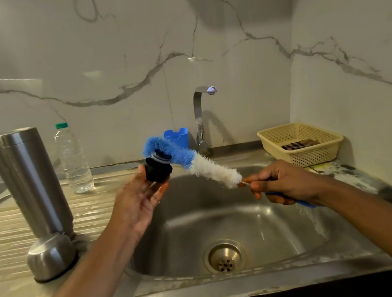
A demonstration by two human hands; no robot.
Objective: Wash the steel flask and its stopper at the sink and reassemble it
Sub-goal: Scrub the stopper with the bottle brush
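Marble-veined wall panels (122,57) are filling the upper half of the frame, glossy and pale with grey cracks running across. Below them the stainless sink (185,277) is taking the lower centre, its basin smooth and dull, a brass-toned drain (224,256) sitting at the bottom and a ribbed draining board (9,231) stretching off to the left. On that board, at left of frame, the steel flask (28,181) is standing as a tall brushed cylinder, with a rounded steel cup (51,256) lying inverted at its foot, touching or nearly so.

At centre, the left hand (136,202) is holding the stopper (158,167), a squat black plug with a grey ring on top, its fingertips pinching the stopper's lower body while the palm is opening upward. The right hand (281,183) is curling shut around the blue handle of the bottle brush (202,162), whose white bristles are giving way to blue ones bending over the stopper's top.

Scrubbing is the step in hand, judging by the contact. To do it well, the person is probably needing to keep rotating the stopper in the fingertips so the soft bristles are reaching the ring's groove, and working low over the basin so drips are falling inside.
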